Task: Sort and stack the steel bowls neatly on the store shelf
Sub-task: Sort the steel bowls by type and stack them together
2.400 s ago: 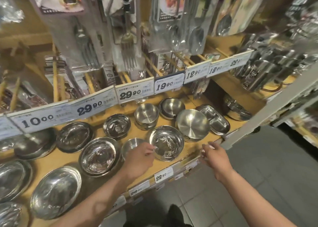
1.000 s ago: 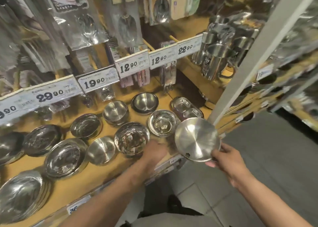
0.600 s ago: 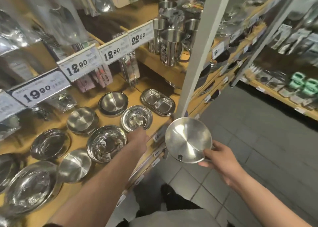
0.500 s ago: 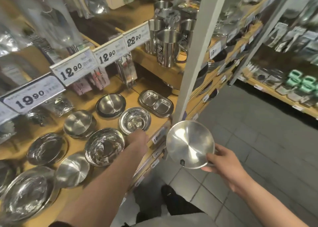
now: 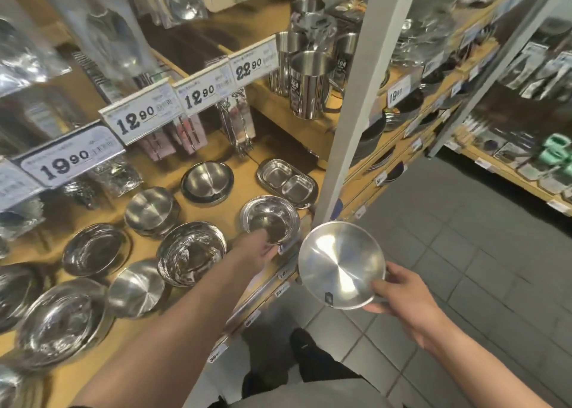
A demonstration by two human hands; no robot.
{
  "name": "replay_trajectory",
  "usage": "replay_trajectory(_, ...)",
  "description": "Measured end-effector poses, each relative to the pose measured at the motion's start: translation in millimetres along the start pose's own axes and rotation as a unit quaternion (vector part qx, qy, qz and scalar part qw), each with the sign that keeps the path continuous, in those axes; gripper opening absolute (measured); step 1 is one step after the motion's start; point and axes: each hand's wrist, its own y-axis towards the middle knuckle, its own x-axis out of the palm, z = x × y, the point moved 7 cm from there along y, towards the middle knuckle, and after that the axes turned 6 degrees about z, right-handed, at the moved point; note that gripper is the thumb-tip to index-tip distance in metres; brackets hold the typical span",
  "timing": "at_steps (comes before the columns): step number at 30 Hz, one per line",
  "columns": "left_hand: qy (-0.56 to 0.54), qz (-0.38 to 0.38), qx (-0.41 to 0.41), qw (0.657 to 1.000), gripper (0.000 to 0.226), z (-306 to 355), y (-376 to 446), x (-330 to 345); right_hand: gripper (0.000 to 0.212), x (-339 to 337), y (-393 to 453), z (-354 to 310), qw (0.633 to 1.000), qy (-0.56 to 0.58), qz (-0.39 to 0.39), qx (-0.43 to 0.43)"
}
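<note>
Sorting step, judged under way: one bowl is off the shelf (image 5: 93, 339) and needs a matching stack. Steel bowls lie in rows along the shelf's front edge. The right hand (image 5: 399, 296) grips a brushed bowl (image 5: 340, 265) by its rim, out beyond that edge. The left hand (image 5: 258, 249) touches the near rim of the shiny bowl (image 5: 269, 218) at the front right corner; its grasp cannot be told. Next move likely: nest the held bowl level.

Bowls (image 5: 192, 251) on shelf (image 5: 198, 212) (left); held bowl (image 5: 340, 265) right, off shelf.
</note>
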Motion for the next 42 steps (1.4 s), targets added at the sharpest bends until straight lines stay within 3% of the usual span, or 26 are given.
replay_trajectory(3,-0.024,-0.022,-0.030,0.999,0.014,7.6,-28.4,-7.9,0.038,5.9,7.4,-4.6,1.000,-0.009,-0.019,-0.001)
replay_trajectory(7,-0.032,-0.041,0.011,0.999,0.018,35.2,-65.8,-36.5,0.031,27.0,21.3,-8.2,0.999,-0.024,-0.039,0.005)
replay_trajectory(13,-0.034,0.008,0.058,0.998,0.005,58.9,-88.5,-114.3,0.029,102.0,58.1,-10.4,0.996,-0.028,-0.076,0.035)
replay_trajectory(21,-0.137,0.076,0.082,0.984,0.014,38.0,-101.0,-192.8,0.025,187.0,111.4,-42.7,0.990,-0.053,-0.126,0.018)
replay_trajectory(25,-0.184,0.111,0.080,0.973,0.013,16.2,-106.8,-213.6,0.036,202.0,131.6,-48.9,0.983,-0.114,-0.144,0.011)
replay_trajectory(33,-0.239,0.165,0.063,0.955,0.010,-20.3,-115.9,-228.6,0.036,212.2,154.2,-50.0,0.983,-0.115,-0.144,0.020)
replay_trajectory(39,-0.279,0.191,0.072,0.938,0.039,-32.4,-118.7,-233.4,0.046,213.4,158.0,-45.5,0.980,-0.152,-0.128,-0.010)
replay_trajectory(42,-0.286,0.180,0.081,0.937,0.043,-31.7,-119.6,-231.2,0.050,214.1,155.0,-46.7,0.980,-0.159,-0.122,-0.017)
